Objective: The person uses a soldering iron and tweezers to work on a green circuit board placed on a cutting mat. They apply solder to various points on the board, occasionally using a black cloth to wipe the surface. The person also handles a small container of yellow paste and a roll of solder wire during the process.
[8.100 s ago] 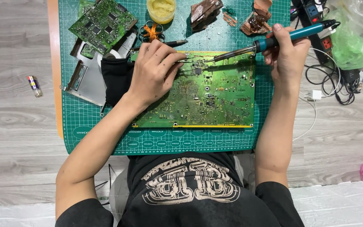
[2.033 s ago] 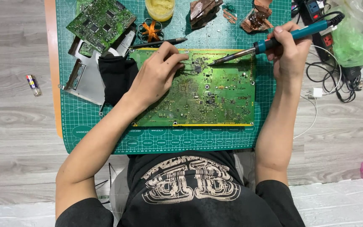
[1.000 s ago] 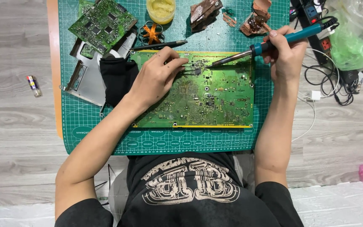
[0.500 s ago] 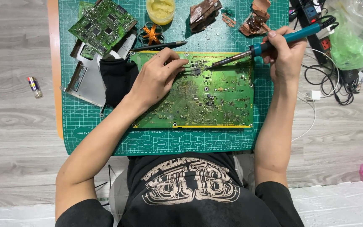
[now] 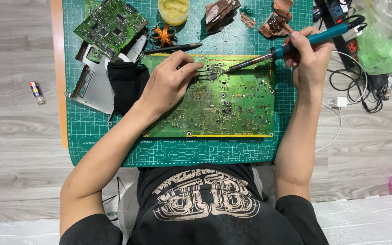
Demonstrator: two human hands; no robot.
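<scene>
soldering iron [image 5: 296,43], held in right hand [image 5: 309,59] grip, slants from upper right down-left; tip meets tweezers [image 5: 205,72] pinched in left hand [image 5: 169,84] on circuit board [image 5: 232,109], frame centre.

Wood floor [image 5: 14,136]: green cutting mat [image 5: 114,149], lighter [image 5: 37,92].

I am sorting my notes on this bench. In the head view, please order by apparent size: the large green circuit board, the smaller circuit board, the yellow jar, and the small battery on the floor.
1. Large green circuit board
2. Smaller circuit board
3. Yellow jar, partly cut off by the frame
4. Small battery
</scene>
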